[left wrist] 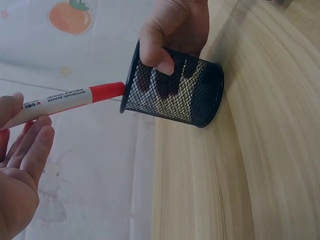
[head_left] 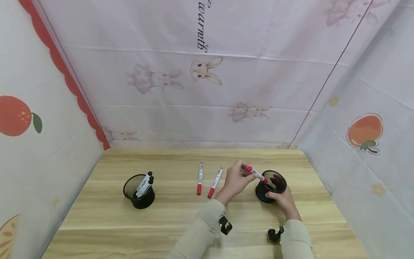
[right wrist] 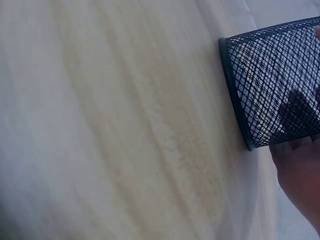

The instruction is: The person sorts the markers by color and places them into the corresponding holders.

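Note:
My left hand (head_left: 237, 180) pinches a red-capped whiteboard marker (left wrist: 65, 102) between thumb and fingers. The marker slants down with its red cap at the rim of a black mesh pen holder (left wrist: 170, 90). Round the side of that holder, my right hand (head_left: 284, 201) grips it, thumb on the near side and fingers behind the mesh. In the right wrist view the holder's mesh wall (right wrist: 275, 85) and base show, with part of the right hand (right wrist: 300, 175) beneath. Two more red markers, one left (head_left: 200, 179) and one right (head_left: 215, 183), lie on the table beside the left hand.
On the left of the wooden table (head_left: 181, 230) stands a second black mesh holder (head_left: 143, 199) with black-capped markers (head_left: 144, 185) inside. Printed cloth walls (head_left: 194, 126) border the table's back and both sides. A small black camera is strapped at each wrist.

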### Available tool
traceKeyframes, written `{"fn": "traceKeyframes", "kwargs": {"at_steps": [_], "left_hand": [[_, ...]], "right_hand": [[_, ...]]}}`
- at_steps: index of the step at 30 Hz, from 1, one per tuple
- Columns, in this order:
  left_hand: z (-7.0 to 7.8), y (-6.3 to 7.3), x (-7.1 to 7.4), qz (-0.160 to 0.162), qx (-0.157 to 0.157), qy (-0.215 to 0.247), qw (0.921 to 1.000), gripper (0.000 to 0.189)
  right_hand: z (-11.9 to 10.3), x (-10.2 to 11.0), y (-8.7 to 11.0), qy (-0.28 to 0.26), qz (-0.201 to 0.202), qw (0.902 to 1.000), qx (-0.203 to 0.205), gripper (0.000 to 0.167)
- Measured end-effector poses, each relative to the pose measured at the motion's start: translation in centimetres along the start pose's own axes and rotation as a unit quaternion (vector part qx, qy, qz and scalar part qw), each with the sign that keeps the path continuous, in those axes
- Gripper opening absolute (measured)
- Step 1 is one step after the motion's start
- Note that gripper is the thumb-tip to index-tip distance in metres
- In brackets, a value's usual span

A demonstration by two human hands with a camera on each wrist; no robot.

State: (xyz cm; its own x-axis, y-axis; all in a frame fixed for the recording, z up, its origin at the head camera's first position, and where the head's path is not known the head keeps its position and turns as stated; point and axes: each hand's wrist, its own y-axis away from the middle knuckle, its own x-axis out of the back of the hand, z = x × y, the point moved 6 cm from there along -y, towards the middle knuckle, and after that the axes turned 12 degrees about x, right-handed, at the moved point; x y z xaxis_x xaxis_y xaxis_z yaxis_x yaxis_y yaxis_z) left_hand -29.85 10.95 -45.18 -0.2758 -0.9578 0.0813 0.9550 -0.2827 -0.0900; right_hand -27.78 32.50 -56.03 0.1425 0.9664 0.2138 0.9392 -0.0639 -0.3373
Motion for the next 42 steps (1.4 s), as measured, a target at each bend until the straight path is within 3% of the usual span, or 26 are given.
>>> {"fn": "traceKeyframes", "kwargs": {"at_steps": [8,14,18,28,33,42], "left_hand": [[0.3,-0.5,-1.3,-0.015,-0.046,-0.055,0.9973,0.024],[0.5,-0.6,-2.6,-0.031,-0.074,-0.119,0.9897,0.017],[0.4,-0.8,-3.1,-0.037,-0.066,-0.141,0.9872,0.015],[-0.5,-1.6,-2.9,-0.034,-0.031,-0.142,0.9889,0.015],[-1.3,-1.8,-3.2,-0.044,-0.022,-0.138,0.9892,0.015],[-2.2,-2.1,-3.3,-0.033,-0.002,-0.127,0.9914,0.015]], "right_hand": [[-3.1,-0.6,-0.1,-0.028,-0.001,0.9996,-0.001,0.080],[-3.4,-0.6,0.0,-0.029,-0.006,0.9995,-0.011,0.082],[-3.0,-0.5,0.0,-0.025,-0.011,0.9995,-0.014,0.082],[-0.3,-0.1,0.0,-0.026,-0.018,0.9994,-0.012,0.083],[0.1,-0.1,0.1,-0.034,-0.019,0.9992,-0.005,0.083],[-0.1,-0.3,-0.1,-0.040,-0.016,0.9991,-0.003,0.085]]}}
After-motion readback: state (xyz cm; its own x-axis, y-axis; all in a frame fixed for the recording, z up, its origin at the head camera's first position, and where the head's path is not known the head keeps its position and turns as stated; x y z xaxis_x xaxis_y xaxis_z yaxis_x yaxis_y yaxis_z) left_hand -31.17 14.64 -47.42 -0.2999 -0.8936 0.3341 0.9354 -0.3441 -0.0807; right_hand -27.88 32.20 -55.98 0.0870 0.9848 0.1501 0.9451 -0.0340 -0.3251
